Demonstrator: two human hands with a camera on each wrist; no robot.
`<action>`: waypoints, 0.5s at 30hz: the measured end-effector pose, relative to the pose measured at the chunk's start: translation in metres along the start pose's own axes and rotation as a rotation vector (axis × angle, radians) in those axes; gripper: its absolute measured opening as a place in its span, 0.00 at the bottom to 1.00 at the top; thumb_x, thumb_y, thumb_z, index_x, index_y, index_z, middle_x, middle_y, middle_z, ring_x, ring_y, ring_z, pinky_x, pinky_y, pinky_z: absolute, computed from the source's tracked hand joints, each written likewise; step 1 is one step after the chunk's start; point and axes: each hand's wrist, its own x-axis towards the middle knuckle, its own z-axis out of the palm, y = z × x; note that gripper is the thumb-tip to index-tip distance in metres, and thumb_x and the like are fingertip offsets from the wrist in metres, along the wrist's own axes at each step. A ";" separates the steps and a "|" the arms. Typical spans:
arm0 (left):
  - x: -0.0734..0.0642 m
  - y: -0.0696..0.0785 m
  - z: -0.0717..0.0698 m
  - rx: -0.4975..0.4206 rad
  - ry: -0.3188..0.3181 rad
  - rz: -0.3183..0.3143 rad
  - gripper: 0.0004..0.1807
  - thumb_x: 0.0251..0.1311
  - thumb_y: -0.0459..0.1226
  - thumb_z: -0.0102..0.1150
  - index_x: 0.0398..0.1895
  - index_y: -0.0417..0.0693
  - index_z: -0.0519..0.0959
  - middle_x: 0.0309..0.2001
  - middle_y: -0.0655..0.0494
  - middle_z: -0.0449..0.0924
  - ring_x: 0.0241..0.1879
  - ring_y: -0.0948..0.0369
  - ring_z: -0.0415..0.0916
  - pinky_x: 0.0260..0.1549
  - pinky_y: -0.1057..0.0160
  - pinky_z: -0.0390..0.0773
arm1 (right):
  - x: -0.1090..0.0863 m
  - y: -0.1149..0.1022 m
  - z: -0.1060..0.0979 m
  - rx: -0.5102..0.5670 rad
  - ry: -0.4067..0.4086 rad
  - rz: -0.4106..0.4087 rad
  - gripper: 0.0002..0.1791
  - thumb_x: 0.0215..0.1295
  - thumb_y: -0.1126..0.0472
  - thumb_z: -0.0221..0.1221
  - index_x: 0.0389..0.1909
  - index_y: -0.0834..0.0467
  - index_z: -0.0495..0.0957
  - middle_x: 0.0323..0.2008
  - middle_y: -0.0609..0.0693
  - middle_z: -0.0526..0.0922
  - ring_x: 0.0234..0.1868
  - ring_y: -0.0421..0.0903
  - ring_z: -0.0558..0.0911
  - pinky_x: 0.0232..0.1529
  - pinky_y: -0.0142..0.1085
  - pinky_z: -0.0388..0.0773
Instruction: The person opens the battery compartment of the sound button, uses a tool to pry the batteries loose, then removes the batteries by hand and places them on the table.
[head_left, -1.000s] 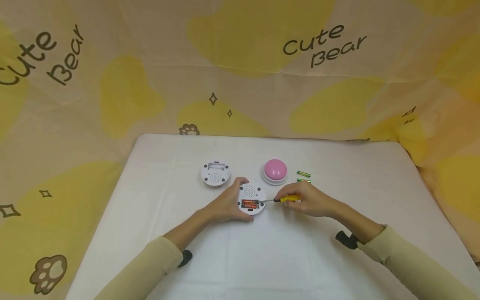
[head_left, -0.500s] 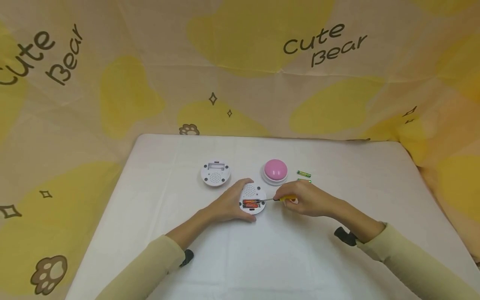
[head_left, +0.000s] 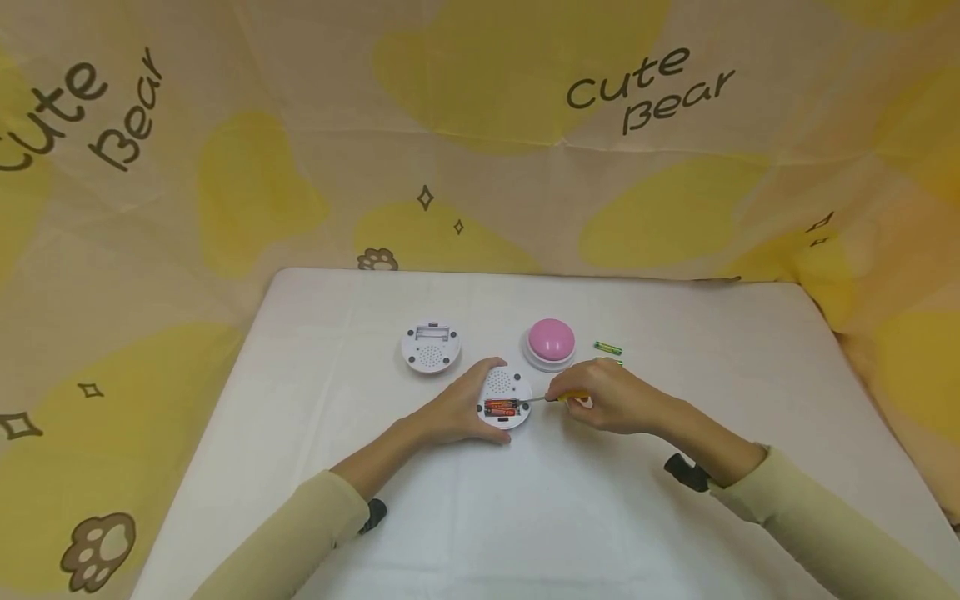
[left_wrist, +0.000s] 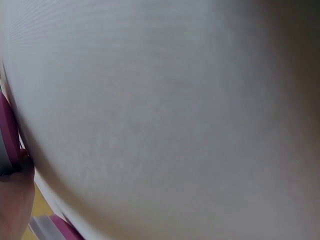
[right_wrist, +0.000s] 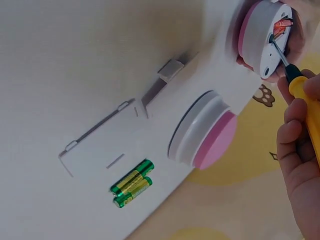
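My left hand [head_left: 461,408] grips a round white-and-pink push button [head_left: 498,383] by its rim, thumb near and fingers far. Its underside faces up, with a speaker grille and an uncovered battery compartment. Inside lie two red batteries [head_left: 501,407]. My right hand [head_left: 615,396] holds a screwdriver [right_wrist: 305,95] by its yellow handle. The metal tip reaches the compartment's right end, at the batteries' ends. In the left wrist view, only part of the left hand [left_wrist: 15,200] and pink-and-white button edges show at the lower left.
A second upturned button [head_left: 431,354] with a vacant battery slot lies behind the left hand. A pink-domed button [head_left: 551,340] stands upright behind. Two green batteries [right_wrist: 132,182] lie beyond the right hand, near a flat white clipped cover [right_wrist: 100,140]. A printed cloth [head_left: 480,167] hangs behind.
The held button shifts slightly right, then stays nearly still. My right hand moves a little left, its fingers covering more of the screwdriver handle, the tip still at the batteries.
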 end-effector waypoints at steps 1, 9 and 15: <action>0.000 0.000 0.000 0.000 -0.001 0.000 0.63 0.38 0.47 0.83 0.76 0.52 0.51 0.67 0.58 0.64 0.62 0.62 0.64 0.68 0.55 0.60 | -0.001 0.001 0.001 0.006 0.005 0.002 0.14 0.59 0.74 0.60 0.43 0.60 0.87 0.42 0.46 0.88 0.40 0.40 0.83 0.40 0.33 0.80; -0.001 0.001 0.000 -0.005 -0.005 0.012 0.63 0.39 0.46 0.83 0.76 0.50 0.51 0.67 0.56 0.64 0.63 0.61 0.64 0.69 0.54 0.60 | -0.007 0.014 0.009 0.098 0.047 0.034 0.14 0.60 0.74 0.62 0.45 0.59 0.87 0.43 0.45 0.87 0.43 0.41 0.83 0.44 0.35 0.81; -0.001 0.001 -0.001 -0.001 -0.002 0.006 0.62 0.39 0.45 0.83 0.76 0.51 0.51 0.67 0.57 0.64 0.63 0.61 0.64 0.69 0.55 0.59 | -0.009 0.018 0.013 0.138 0.075 0.026 0.14 0.59 0.74 0.62 0.45 0.60 0.87 0.44 0.46 0.87 0.44 0.42 0.84 0.46 0.36 0.81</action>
